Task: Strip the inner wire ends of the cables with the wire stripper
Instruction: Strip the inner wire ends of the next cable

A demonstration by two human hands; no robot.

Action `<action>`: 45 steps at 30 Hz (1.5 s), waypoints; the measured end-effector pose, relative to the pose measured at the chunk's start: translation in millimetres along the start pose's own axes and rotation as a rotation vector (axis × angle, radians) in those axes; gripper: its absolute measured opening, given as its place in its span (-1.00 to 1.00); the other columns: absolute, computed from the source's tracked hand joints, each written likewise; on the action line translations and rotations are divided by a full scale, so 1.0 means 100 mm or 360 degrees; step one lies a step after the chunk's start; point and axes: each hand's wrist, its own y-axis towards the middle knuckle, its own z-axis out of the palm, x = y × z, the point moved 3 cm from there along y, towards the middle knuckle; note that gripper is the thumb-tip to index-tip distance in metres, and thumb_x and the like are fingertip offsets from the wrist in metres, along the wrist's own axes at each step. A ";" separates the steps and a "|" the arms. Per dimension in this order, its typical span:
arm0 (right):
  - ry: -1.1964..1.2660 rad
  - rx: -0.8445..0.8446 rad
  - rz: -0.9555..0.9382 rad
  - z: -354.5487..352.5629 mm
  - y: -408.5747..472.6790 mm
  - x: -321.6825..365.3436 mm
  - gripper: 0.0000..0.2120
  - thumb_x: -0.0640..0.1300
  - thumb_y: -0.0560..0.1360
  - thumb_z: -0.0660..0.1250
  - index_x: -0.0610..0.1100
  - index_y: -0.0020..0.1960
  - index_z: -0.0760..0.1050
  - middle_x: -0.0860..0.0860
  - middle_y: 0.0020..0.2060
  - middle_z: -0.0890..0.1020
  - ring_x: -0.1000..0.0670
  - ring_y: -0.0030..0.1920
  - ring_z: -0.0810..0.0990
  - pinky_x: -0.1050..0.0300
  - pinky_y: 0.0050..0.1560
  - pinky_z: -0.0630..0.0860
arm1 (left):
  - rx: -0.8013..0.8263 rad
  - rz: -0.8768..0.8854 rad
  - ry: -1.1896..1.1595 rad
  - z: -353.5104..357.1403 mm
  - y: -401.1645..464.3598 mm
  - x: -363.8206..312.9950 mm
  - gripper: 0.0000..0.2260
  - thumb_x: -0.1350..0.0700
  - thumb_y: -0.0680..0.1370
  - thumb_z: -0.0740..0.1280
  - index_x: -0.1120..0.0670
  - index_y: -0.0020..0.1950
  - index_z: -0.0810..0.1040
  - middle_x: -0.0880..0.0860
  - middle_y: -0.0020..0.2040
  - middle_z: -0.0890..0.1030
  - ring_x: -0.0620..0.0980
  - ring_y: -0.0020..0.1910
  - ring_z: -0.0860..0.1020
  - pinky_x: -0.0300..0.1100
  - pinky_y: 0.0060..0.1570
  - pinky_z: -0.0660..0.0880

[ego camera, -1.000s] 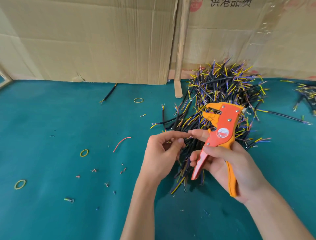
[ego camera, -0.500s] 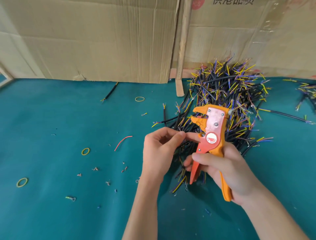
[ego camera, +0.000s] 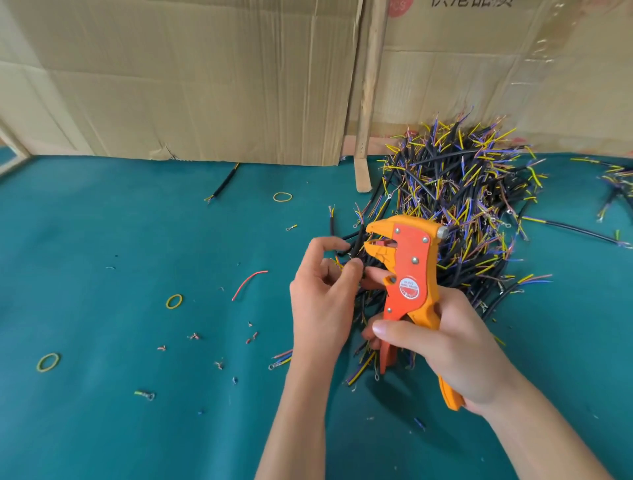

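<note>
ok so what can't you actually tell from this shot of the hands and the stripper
Head view only:
- Whether a wire end sits in the wire stripper mouth: too small, lost against dark cables.
- What the left hand pinches: its own fingers cover it.
- Stripper's lower handles: wrapped by the right hand.
- Which ends in the cable pile are stripped: too fine.
- Printed characters on the cardboard: cut by the top edge.

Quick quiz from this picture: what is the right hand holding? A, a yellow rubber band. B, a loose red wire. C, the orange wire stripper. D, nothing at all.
C: the right hand is wrapped round the handles of the orange wire stripper, whose head points up and left toward the black cable at the left hand.
</note>
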 end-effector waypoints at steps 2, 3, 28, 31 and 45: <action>-0.0021 -0.0016 0.0006 0.00 0.00 -0.01 -0.54 0.04 0.27 0.53 0.06 0.18 0.66 -0.15 0.10 0.70 -0.13 0.11 0.67 -0.03 0.20 0.58 | 0.0022 0.0081 0.0027 0.00 0.01 -0.01 -0.88 0.16 0.57 0.39 -0.05 0.03 0.54 0.25 -0.36 0.48 0.02 -0.38 0.36 -0.12 -0.31 0.35; -0.0019 -0.0026 0.0008 -0.01 0.00 -0.01 -0.54 0.04 0.27 0.53 0.03 0.17 0.66 -0.04 0.12 0.72 -0.08 0.14 0.67 -0.06 0.22 0.54 | 0.0044 0.0130 0.0065 -0.01 0.00 -0.01 -0.88 0.17 0.58 0.37 -0.06 0.02 0.55 0.23 -0.37 0.47 0.04 -0.38 0.37 -0.08 -0.30 0.35; 0.0893 0.0193 0.0617 -0.07 0.03 -0.04 -0.48 -0.25 0.25 0.60 -0.36 0.16 0.61 -0.31 -0.16 0.61 -0.27 -0.20 0.64 -0.15 -0.17 0.61 | -0.0190 0.0243 0.0212 -0.15 0.03 -0.02 -0.74 0.28 0.54 0.42 -0.10 0.00 0.69 -0.08 -0.18 0.68 -0.07 -0.21 0.62 -0.29 -0.11 0.51; 0.0919 0.0285 0.0609 -0.05 0.02 -0.01 -0.46 -0.26 0.27 0.62 -0.37 0.20 0.58 -0.30 -0.16 0.59 -0.27 -0.20 0.62 -0.16 -0.15 0.60 | -0.0159 0.0223 0.0159 -0.14 0.03 -0.03 -0.76 0.28 0.55 0.42 -0.08 0.01 0.69 -0.07 -0.18 0.68 -0.05 -0.19 0.64 -0.28 -0.11 0.51; 0.0848 0.0300 0.0550 0.02 -0.02 0.05 -0.77 -0.32 0.37 0.52 -0.26 0.00 0.60 -0.19 -0.31 0.48 -0.19 -0.34 0.52 -0.08 -0.29 0.55 | -0.0029 0.0189 0.0141 -0.07 0.01 -0.04 -0.80 0.27 0.55 0.41 -0.01 0.05 0.71 -0.11 -0.18 0.68 -0.09 -0.21 0.61 -0.21 -0.09 0.52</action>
